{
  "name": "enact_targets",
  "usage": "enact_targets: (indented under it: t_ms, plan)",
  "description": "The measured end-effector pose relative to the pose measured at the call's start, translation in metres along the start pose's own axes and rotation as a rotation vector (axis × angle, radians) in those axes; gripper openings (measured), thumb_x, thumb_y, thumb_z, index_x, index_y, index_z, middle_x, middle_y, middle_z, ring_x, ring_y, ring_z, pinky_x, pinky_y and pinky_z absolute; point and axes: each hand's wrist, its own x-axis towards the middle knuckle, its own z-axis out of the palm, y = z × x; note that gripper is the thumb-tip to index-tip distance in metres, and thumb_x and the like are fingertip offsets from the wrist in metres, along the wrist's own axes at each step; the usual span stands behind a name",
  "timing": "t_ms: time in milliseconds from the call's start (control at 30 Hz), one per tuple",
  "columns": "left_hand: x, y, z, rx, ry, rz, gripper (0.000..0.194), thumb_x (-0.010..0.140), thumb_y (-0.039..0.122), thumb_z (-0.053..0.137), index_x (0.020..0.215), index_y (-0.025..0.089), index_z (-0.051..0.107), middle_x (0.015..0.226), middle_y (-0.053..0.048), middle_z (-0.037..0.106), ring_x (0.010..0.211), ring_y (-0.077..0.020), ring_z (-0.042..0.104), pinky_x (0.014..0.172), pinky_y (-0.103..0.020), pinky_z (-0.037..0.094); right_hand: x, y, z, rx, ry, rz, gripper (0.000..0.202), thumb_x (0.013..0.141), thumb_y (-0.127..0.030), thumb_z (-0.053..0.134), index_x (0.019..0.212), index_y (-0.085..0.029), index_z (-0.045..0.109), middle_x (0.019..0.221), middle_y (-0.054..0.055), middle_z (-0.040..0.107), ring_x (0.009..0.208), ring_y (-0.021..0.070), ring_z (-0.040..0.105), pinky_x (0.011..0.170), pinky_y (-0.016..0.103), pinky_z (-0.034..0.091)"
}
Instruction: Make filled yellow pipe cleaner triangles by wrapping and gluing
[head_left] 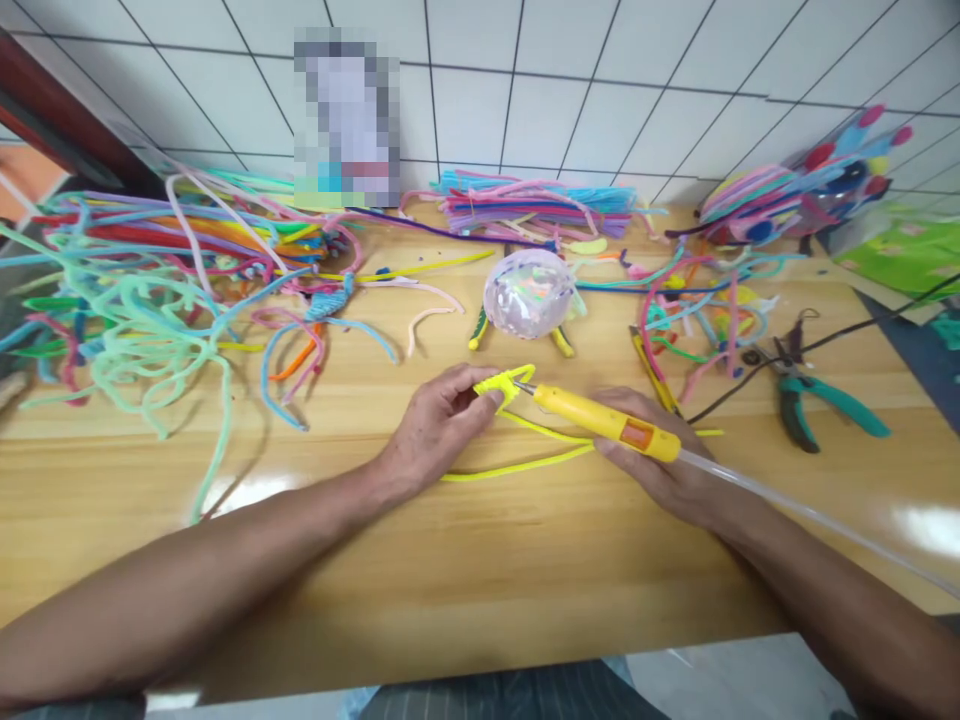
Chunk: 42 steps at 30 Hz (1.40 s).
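Observation:
My left hand (442,425) pinches a small folded piece of bright yellow pipe cleaner (495,383) between thumb and fingers. In my right hand (652,465) is a slim yellow glue gun (611,418), its metal tip touching or very close to the yellow piece. A long clear glue stick (795,510) runs out of the gun's back end towards the lower right. Loose yellow pipe cleaner strands (525,466) stretch between my hands, and their right ends pass under my right hand. Whether those fingers also grip the strands, I cannot tell.
A clear plastic dome (529,295) stands beyond my hands. Teal-handled pliers (825,400) lie right, near a black cord (731,385). Tangled green pipe cleaners (161,320) cover the left; a bundle (536,205) lies by the tiled wall (570,90).

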Motion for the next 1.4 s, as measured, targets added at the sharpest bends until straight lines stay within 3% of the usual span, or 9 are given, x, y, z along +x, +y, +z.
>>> enact_targets:
  t_ms: [867,1400]
  plan:
    - [-0.0009,0.0033,0.0016,0.002,-0.004,0.023,0.03,0.096,0.036,0.073,0.116,0.016,0.081,0.086,-0.003,0.069,0.067,-0.0119,0.058,0.066,-0.024,0.047,0.0053,-0.005,0.0005,-0.033,-0.014,0.048,0.017,0.105,-0.035,0.055,0.119,-0.028,0.062,0.109,0.007,0.076,0.098,0.0244,0.075,0.083,0.037,0.062]
    - [-0.0012,0.002,0.0011,0.019,-0.009,0.036,0.028,0.095,0.035,0.072,0.114,0.016,0.081,0.086,-0.003,0.069,0.068,-0.0123,0.058,0.066,-0.025,0.046,0.0036,-0.0009,0.0022,-0.037,-0.006,-0.026,0.016,0.105,-0.026,0.056,0.121,-0.028,0.056,0.105,0.005,0.071,0.093,0.0222,0.073,0.077,0.033,0.059]
